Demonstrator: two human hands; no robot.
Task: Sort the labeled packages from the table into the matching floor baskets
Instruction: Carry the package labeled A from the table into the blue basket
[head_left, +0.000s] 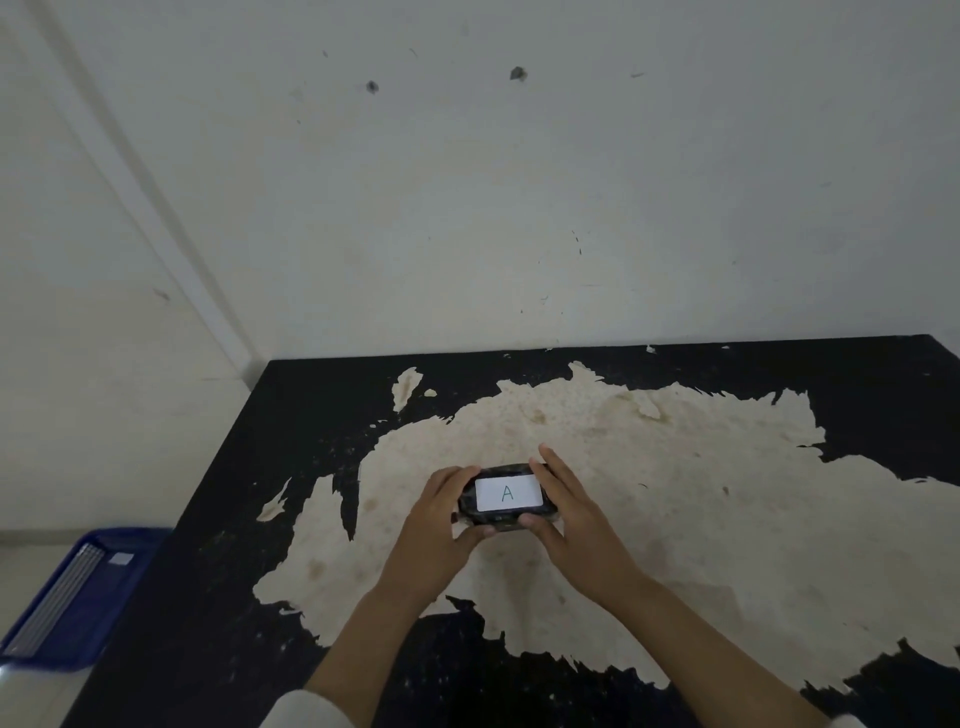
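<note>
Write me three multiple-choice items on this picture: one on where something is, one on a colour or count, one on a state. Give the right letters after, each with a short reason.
1. Where is the blue basket?
A. On the floor left of the table
B. On the table top
C. Hung on the wall

2. How many packages are in view?
A. Three
B. One
C. Five

3. How is the package held?
A. Left hand alone
B. Lying untouched
C. Between both hands, the right hand on its other side

Answers:
1. A: the basket sits low at the lower left, beyond the table's left edge.
2. B: only the dark package with the white label marked A shows.
3. C: fingers of each hand wrap one end of the package, the label facing up between them.
</note>
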